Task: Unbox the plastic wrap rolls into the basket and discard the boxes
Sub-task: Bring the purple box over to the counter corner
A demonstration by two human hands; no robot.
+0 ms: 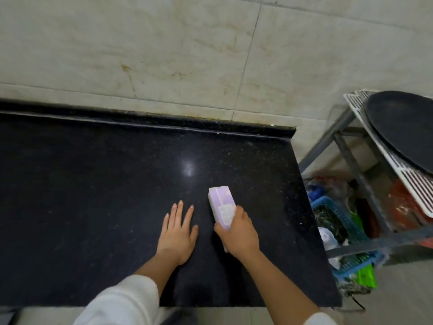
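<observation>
A long lilac-and-white plastic wrap box (221, 202) lies on the black countertop (105, 195), its far end pointing toward the wall. My right hand (236, 233) is closed around the near end of the box, hiding that end. My left hand (178, 233) rests flat on the counter just left of the box, fingers spread and holding nothing. A blue slatted plastic basket (337, 212) with dark contents sits low, off the counter's right edge.
A grey metal rack (351, 160) stands right of the counter, with a white grille (407, 181) and a round black pan (407, 127) on top. Bags and green items crowd the space beneath it. A tiled wall (164, 55) rises behind the counter.
</observation>
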